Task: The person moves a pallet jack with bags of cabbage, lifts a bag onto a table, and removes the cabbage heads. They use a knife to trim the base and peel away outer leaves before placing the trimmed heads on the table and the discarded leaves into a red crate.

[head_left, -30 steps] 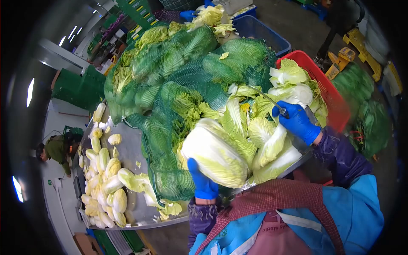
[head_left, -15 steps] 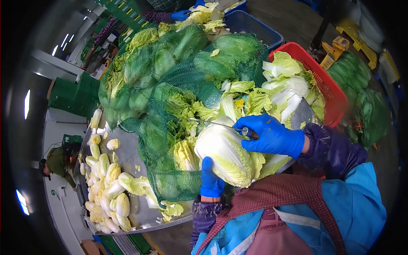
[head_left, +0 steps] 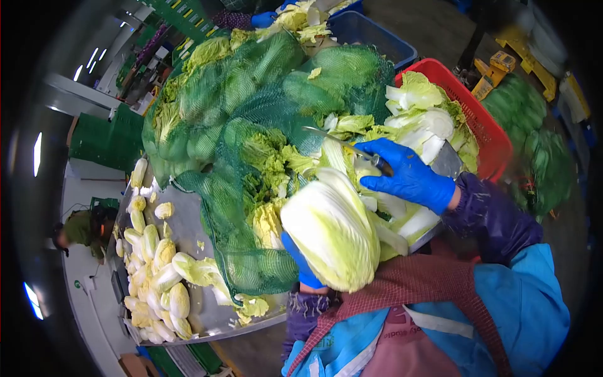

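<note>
A large napa cabbage (head_left: 331, 232) with a white base and pale green leaves rests in my left hand (head_left: 300, 261), whose blue-gloved fingers are partly hidden beneath it. My right hand (head_left: 408, 176), also in a blue glove, is closed around the dark handle of a knife (head_left: 336, 139). The thin blade points up and left, above the cabbage and apart from it. Loose outer leaves (head_left: 411, 220) lie under my right hand. Beside the cabbage on the left, a yellowish cabbage (head_left: 268, 223) shows at the mouth of a green mesh bag (head_left: 251, 267).
Small trimmed cabbages (head_left: 154, 270) are piled on the metal table (head_left: 204, 308) at left. More filled mesh bags (head_left: 232, 81) cover the far side. A red basket (head_left: 483, 119) and a blue crate (head_left: 377, 34) stand beyond. Another person's gloved hand (head_left: 264, 20) is at the top.
My right hand has lifted the knife up and away from the cabbage. The cabbage has turned and come slightly lower, with my left hand now more beneath it.
</note>
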`<state>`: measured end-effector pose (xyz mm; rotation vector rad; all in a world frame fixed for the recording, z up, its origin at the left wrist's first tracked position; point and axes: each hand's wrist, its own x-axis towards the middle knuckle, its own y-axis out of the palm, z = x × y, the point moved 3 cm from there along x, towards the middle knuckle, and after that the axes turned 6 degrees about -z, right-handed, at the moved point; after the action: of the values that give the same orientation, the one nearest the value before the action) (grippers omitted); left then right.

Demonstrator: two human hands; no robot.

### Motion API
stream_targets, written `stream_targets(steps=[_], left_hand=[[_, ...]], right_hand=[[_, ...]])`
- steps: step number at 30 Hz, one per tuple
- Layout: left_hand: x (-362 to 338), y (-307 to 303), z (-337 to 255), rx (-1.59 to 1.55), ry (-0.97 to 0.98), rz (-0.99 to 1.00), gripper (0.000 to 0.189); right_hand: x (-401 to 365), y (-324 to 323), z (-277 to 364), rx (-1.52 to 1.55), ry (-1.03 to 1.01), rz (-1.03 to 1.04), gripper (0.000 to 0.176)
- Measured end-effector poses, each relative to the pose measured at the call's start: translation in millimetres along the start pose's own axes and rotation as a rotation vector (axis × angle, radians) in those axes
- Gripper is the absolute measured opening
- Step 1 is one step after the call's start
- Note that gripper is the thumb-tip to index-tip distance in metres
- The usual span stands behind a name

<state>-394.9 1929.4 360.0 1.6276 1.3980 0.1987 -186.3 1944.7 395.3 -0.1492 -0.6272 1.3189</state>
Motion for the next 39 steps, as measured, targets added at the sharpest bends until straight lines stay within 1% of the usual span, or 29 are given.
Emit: stream_targets(steps=[1,3,4,5,6,7,8,9,10,11,12,13,14,15,17,19,20,21,23,24,25,27,28,29,31,34,35,37,39], left_hand=[[7,-8,2,-0.083,0.001,0.029,0.079],[15,-12,5,-0.163,0.005,0.062,0.081],[17,-8,3,-0.060,0.082,0.065,0.082],[17,-5,2,0.042,0.155,0.066,0.083],[21,-14,-1,0.077,0.134,0.032,0.075],[27,-19,-6,0.075,0.136,0.033,0.075],[32,-26,-10,0.219,0.160,-0.028,0.072],[33,-31,-12,0.366,0.179,-0.092,0.069],[22,-22,-12,0.242,0.148,-0.050,0.062],[20,-25,-9,0.240,0.149,-0.055,0.062],[18,-30,-4,0.302,0.153,-0.108,0.062],[16,-33,-1,0.363,0.160,-0.159,0.061],[15,-32,1,0.239,0.055,-0.160,0.063],[14,-31,2,0.240,0.057,-0.159,0.063],[8,-31,9,-0.007,-0.021,-0.119,0.060],[6,-37,7,-0.043,-0.007,-0.128,0.060],[7,-39,5,-0.084,0.013,-0.133,0.060],[9,-40,4,-0.091,0.016,-0.127,0.060],[8,-43,5,-0.021,0.028,-0.088,0.063],[11,-42,6,0.024,0.033,-0.037,0.072],[10,-39,6,0.028,0.032,-0.033,0.072],[6,-21,1,0.327,0.165,0.068,0.084],[15,-26,-3,0.468,0.178,0.107,0.091],[16,-21,-4,0.469,0.177,0.106,0.091],[16,-10,-11,0.761,0.325,0.057,0.095],[20,-9,2,0.791,0.514,0.039,0.100],[18,-6,2,0.792,0.603,0.024,0.102],[12,1,0,0.820,0.654,0.037,0.102],[11,4,-3,0.839,0.716,0.049,0.102]], right_hand=[[-3,4,12,0.241,0.111,0.130,0.054],[-10,18,20,0.297,0.181,0.306,0.062],[-23,39,6,0.620,0.414,0.384,0.065],[-23,35,11,0.621,0.412,0.382,0.065],[-21,28,19,0.674,0.481,0.403,0.065],[-19,24,24,0.724,0.551,0.425,0.066],[-20,19,20,0.681,0.616,0.406,0.063],[-23,24,14,0.682,0.619,0.411,0.063],[-23,31,6,0.758,0.494,0.294,0.060],[-23,32,4,0.830,0.367,0.177,0.057],[-24,30,8,0.768,0.439,0.206,0.053],[-24,32,9,0.768,0.437,0.216,0.053],[-22,32,9,0.773,0.405,0.213,0.053],[-22,31,9,0.780,0.379,0.206,0.054],[-15,24,-7,0.600,0.306,0.191,0.057],[-3,-2,-19,0.017,0.236,0.085,0.057],[2,-9,-18,-0.308,-0.021,-0.045,0.061],[3,-8,-18,-0.314,-0.028,-0.044,0.061],[-2,2,-1,0.001,-0.007,0.044,0.065],[-6,8,10,0.119,0.154,0.234,0.068],[-11,22,10,0.273,0.202,0.295,0.067],[-11,24,25,0.373,0.164,0.259,0.064],[-11,24,24,0.375,0.166,0.259,0.064],[-11,25,22,0.351,0.169,0.246,0.062],[-15,31,19,0.328,0.174,0.231,0.060],[-23,40,16,0.114,-0.038,0.098,0.052],[-23,38,16,0.115,-0.035,0.095,0.052],[-22,31,13,0.172,0.306,0.189,0.048],[-20,27,7,0.193,0.355,0.221,0.045]])
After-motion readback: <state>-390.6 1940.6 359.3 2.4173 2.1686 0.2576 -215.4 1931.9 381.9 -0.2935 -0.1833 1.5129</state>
